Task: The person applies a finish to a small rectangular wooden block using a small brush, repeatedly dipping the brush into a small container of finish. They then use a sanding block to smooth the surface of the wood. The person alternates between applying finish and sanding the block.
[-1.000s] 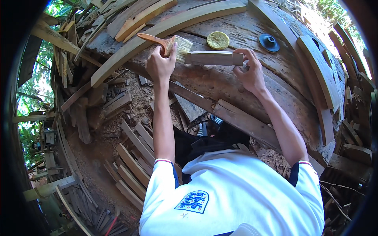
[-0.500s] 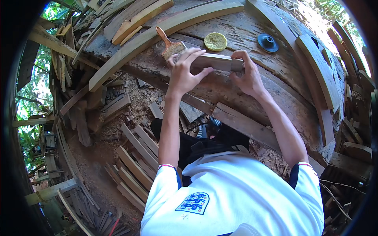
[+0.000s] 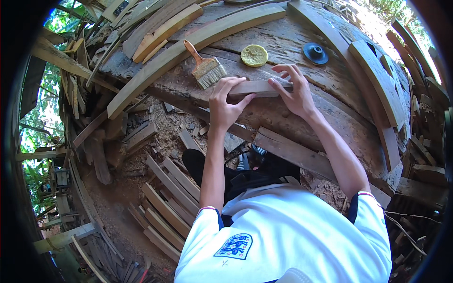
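Observation:
A short wooden block (image 3: 257,87) lies crosswise between my two hands, just above or on the thick plank bench. My left hand (image 3: 226,101) is closed on its left end, thumb on the near side. My right hand (image 3: 297,94) is around its right end, the thumb lying over the top and the fingers curved on the far side. A pale streak shows by that thumb; I cannot make out what it is. Close to my left fingers lies a paintbrush (image 3: 209,71) with a wooden handle. Beyond the block is a round yellow pad (image 3: 254,55).
A dark round disc (image 3: 315,54) sits at the bench's far right. One long curved timber (image 3: 188,47) crosses the left of the bench; more curved boards (image 3: 377,80) lie right. Curved wood pieces (image 3: 165,214) are stacked on the ground at lower left, among shavings.
The block has turned, its grey right-hand end now covered by my right hand. My right fingers have lifted and spread a little. My left hand has shifted nearer, uncovering the brush's bristles.

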The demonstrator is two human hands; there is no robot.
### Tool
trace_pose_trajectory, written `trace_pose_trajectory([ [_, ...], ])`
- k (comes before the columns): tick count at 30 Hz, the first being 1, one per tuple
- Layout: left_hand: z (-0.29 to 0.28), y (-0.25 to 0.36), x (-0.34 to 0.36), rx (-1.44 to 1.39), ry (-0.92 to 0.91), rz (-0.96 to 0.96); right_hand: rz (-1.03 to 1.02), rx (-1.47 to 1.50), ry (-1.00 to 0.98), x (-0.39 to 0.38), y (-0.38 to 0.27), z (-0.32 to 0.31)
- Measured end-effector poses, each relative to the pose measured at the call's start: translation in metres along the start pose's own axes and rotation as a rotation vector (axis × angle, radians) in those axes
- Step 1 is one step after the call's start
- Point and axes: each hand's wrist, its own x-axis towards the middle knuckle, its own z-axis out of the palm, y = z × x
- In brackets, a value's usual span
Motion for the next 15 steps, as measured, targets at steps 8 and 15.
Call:
trace_pose_trajectory([
  [8, -0.008, -0.002, -0.013, 0.001, 0.132, -0.026, 0.039, -0.700, 0.276, 0.055, 0.075, -0.064],
  [15, -0.005, 0.002, -0.029, -0.144, -0.016, -0.252, 0.060, -0.309, 0.195, 0.062, 0.071, -0.058],
])
